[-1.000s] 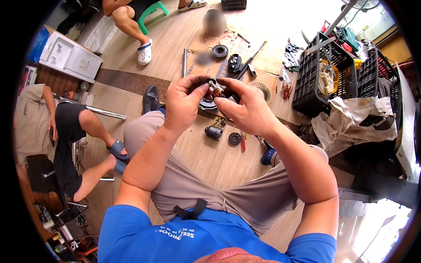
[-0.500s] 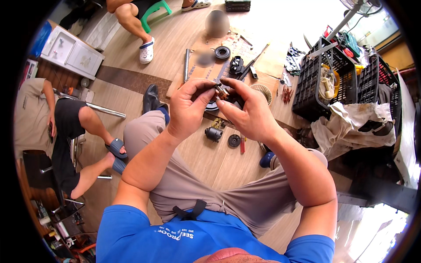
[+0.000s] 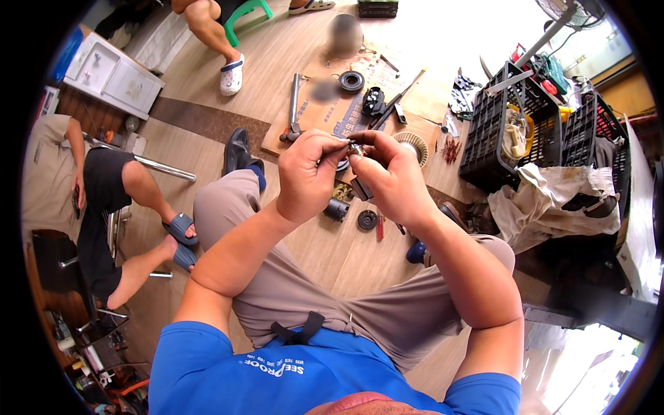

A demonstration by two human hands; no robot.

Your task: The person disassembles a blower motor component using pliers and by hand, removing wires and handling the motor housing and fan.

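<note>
Wooden floor (image 3: 332,259) beneath a seated person, with black crates (image 3: 505,131) and flattened cardboard (image 3: 325,104) bearing tools. Left hand (image 3: 308,176) and right hand (image 3: 391,180) meet above the knees, fingertips of both pinching a small metal part (image 3: 355,149). Below, a dark cylinder (image 3: 337,209) and disc (image 3: 367,220) lie on the floor.

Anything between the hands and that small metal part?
No. Left hand and right hand both pinch the small metal part directly at the fingertips; nothing visible sits between.
</note>
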